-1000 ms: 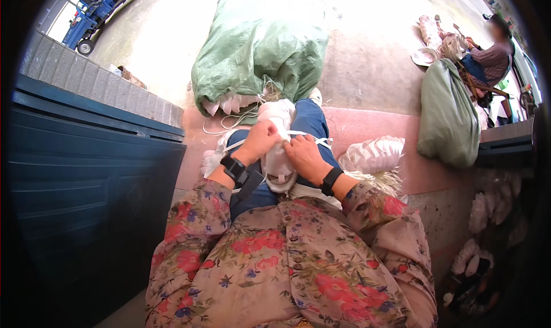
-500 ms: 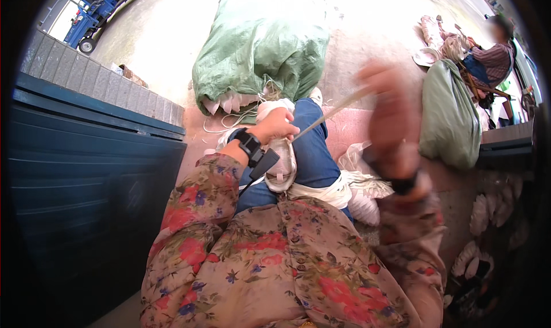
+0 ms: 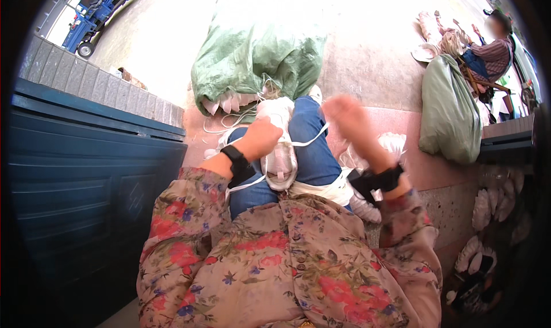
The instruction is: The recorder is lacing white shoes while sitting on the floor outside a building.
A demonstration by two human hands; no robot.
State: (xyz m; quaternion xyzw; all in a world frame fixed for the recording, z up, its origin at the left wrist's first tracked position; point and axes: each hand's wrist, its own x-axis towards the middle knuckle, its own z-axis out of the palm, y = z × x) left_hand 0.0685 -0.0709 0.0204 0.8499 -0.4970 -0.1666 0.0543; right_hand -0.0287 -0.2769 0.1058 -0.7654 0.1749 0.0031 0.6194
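A white sneaker (image 3: 279, 161) rests upright between my thighs, its heel toward me. My left hand (image 3: 263, 137) is closed against the sneaker's left side; what its fingers hold is hidden. To the right of the sneaker, my right hand (image 3: 350, 117) is closed and somewhat blurred. A white shoelace (image 3: 310, 142) runs slackly from the sneaker's upper to that hand's fingers. Another stretch of white lace lies over my left thigh. A bundle of white laces (image 3: 324, 191) is draped across my right thigh.
A large green sack (image 3: 258, 58) with pale shoes at its mouth stands ahead. More white shoes (image 3: 392, 144) lie at my right. Beyond them are another green sack (image 3: 450, 113) and a seated person (image 3: 488, 58). A dark blue metal panel (image 3: 92, 196) borders my left.
My right hand has moved left and closer to the sneaker, and the lace from it has gone from taut to slack. My left hand has shifted slightly left and down, uncovering the sneaker's front.
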